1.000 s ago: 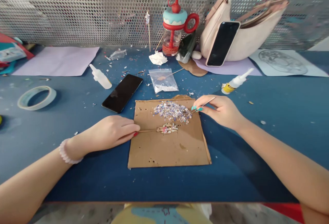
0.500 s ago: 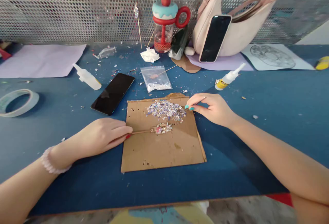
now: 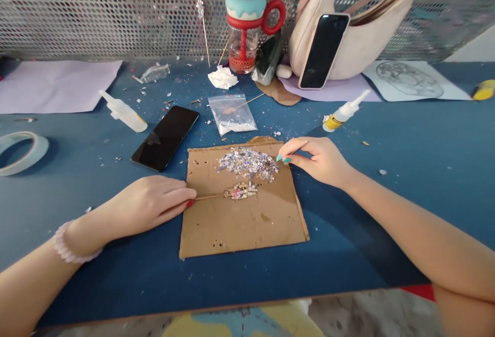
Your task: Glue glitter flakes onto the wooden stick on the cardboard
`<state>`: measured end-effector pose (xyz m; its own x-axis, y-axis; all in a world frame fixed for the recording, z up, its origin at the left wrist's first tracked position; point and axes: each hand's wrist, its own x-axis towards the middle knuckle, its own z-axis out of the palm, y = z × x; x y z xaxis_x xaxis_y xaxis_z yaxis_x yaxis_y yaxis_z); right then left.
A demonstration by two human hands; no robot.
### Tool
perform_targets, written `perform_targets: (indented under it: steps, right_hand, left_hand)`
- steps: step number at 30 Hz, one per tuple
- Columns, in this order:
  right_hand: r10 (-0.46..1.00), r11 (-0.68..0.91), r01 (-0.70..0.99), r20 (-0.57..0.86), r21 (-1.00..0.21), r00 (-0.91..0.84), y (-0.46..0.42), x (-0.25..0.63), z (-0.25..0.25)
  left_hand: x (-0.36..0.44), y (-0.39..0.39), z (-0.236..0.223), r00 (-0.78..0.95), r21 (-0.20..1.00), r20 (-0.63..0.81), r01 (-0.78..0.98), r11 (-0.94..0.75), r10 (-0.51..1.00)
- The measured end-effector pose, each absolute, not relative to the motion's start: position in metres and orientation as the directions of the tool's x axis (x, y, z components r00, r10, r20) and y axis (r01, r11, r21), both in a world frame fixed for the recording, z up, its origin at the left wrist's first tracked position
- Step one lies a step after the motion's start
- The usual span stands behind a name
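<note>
My left hand (image 3: 160,204) is closed around the end of a thin stick (image 3: 211,196), palm down at the left edge of a cardboard sheet (image 3: 240,229). The stick's far end carries a cluster of small gems (image 3: 242,191) in pink, white and gold tones, lying on the cardboard. My right hand (image 3: 315,159) pinches slim tweezers (image 3: 292,152) between thumb and fingers. Their tips reach the right side of a loose pile of tiny rhinestones (image 3: 245,162) in blue, white and silver. Whether the tips grip a stone is too small to tell.
Left of the cardboard are a black phone (image 3: 166,138), a glue bottle (image 3: 124,113) and a tape roll (image 3: 23,151). Behind it lies a plastic bag (image 3: 232,115). Another glue bottle (image 3: 344,113) lies right. A cup (image 3: 243,33) and handbag (image 3: 367,38) stand at the mesh.
The whole view has shifted slightly, with things sitting a little further left and higher. Both hands keep their hold, and the tweezers' tips stay at the rhinestone pile.
</note>
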<state>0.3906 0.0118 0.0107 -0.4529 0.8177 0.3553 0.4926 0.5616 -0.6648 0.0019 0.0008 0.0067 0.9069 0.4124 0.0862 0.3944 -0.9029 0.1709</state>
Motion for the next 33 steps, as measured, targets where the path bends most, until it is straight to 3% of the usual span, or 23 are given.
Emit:
perform_targets:
  steps: [19,33]
  right_hand:
    - [0.831,0.549,0.536,0.350,-0.641,-0.433,0.0105,0.3915,0.0121]
    - [0.771,0.631,0.501,0.410,-0.592,-0.488,0.0089,0.3891,0.0120]
  left_hand:
    - [-0.0022,0.0010,0.0040,0.906,0.184,0.104,0.388,-0.903,0.410]
    - [-0.0003,0.0011,0.0042,0.894,0.209,0.120,0.402,-0.891,0.431]
